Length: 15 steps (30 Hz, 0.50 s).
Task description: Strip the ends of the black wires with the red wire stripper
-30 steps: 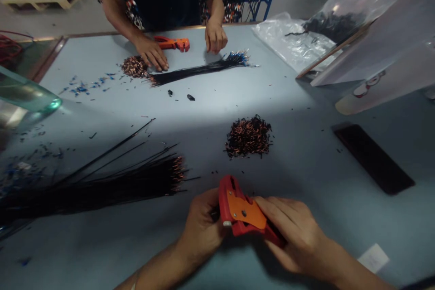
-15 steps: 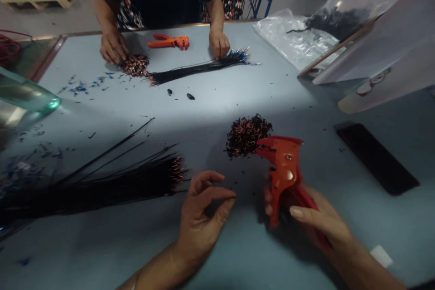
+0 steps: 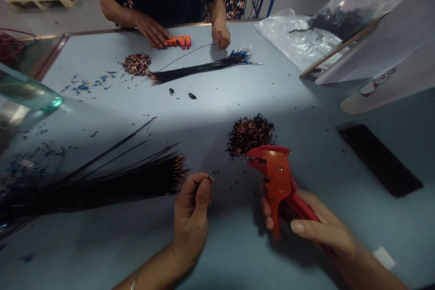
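Note:
My right hand [image 3: 319, 222] is wrapped around a red-and-orange wire stripper [image 3: 277, 172], its jaws pointing left and its handles apart. Thumb and forefinger of my left hand [image 3: 192, 217] are pinched together at the copper ends of a thick bundle of black wires [image 3: 129, 190]. A tiny dark tip shows between those fingers, seemingly the end of a single wire; most of it is hidden. Just beyond the stripper's jaws lies a pile of stripped black-and-copper wire ends [image 3: 251, 133].
Across the table a co-worker's hand [image 3: 154, 31] rests on an orange stripper [image 3: 181, 42]; the other [image 3: 220, 36] holds a wire by a thinner bundle [image 3: 193, 70]. A copper scrap pile [image 3: 136, 64], a phone [image 3: 380, 158], a glass bottle [image 3: 30, 93] and plastic bags [image 3: 295, 41] lie around.
My left hand has moved left to the bundle's end and closed into a pinch. The stripper has shifted slightly left and down. The co-worker's hand has gone from the scrap pile to the orange stripper.

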{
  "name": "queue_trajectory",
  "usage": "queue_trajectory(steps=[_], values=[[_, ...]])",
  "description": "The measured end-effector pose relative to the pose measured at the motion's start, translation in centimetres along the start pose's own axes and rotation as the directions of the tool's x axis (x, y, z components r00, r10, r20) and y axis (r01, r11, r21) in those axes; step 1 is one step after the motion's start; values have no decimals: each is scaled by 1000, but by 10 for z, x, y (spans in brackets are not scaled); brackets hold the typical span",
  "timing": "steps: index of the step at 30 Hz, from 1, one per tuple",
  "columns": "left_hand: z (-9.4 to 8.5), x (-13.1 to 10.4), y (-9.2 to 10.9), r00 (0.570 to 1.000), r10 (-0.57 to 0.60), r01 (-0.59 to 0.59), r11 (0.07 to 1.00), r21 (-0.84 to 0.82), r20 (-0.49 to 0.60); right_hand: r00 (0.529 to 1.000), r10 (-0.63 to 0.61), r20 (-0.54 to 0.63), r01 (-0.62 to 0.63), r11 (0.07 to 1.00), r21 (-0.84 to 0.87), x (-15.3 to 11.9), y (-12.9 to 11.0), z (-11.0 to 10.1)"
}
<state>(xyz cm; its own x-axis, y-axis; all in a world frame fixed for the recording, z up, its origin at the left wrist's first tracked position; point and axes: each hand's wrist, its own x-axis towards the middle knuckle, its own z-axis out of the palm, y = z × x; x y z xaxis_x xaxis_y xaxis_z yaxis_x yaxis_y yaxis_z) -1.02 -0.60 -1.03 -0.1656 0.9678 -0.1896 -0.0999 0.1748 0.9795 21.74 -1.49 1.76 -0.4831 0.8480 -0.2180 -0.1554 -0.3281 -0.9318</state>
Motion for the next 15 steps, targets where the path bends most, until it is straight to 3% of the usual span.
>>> queue_trajectory(steps=[4,11,15], values=[[-2,-2,1,998,-5,1,998,61,61,998,36,55,-36,999,-5,1,-1,0],[4,-1,6,977,48,-79,986,145,208,997,74,33,-75,996,44,-1,5,-4],[9,-2,7,969,18,-40,995,86,247,994,111,23,-113,992,65,-2,4,-3]])
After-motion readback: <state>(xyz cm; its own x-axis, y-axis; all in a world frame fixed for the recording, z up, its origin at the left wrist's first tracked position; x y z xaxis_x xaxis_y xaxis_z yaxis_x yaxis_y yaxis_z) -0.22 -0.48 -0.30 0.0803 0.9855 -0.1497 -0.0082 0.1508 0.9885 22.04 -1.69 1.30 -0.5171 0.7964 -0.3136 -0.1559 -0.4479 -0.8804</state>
